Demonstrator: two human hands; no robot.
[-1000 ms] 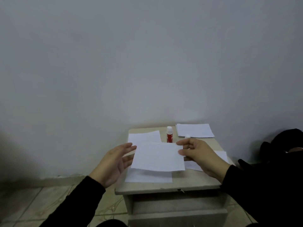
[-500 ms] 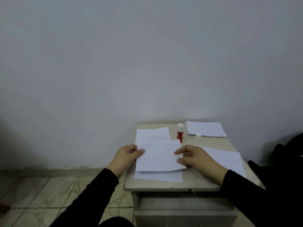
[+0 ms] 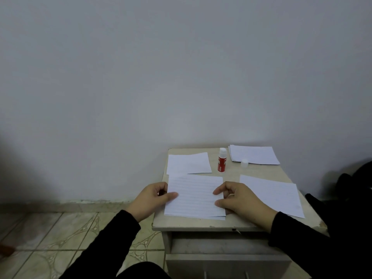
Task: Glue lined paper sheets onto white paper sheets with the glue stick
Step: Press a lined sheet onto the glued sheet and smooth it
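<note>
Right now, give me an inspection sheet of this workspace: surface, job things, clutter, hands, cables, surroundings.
Surface: small beige table, front edge chipped.
Job's things: lined sheet lying on a white sheet, edges nearly matched; glue stick upright and uncapped, its cap beside it; blank sheet far left; paper stack far right; another sheet near right.
Clutter: nothing seen.
Hands: left hand pinches the lined sheet's left edge; right hand holds its right edge with curled fingers.
Cables: nothing seen.
Surroundings: plain wall, tiled floor, dark bundle at right, unclear what.
</note>
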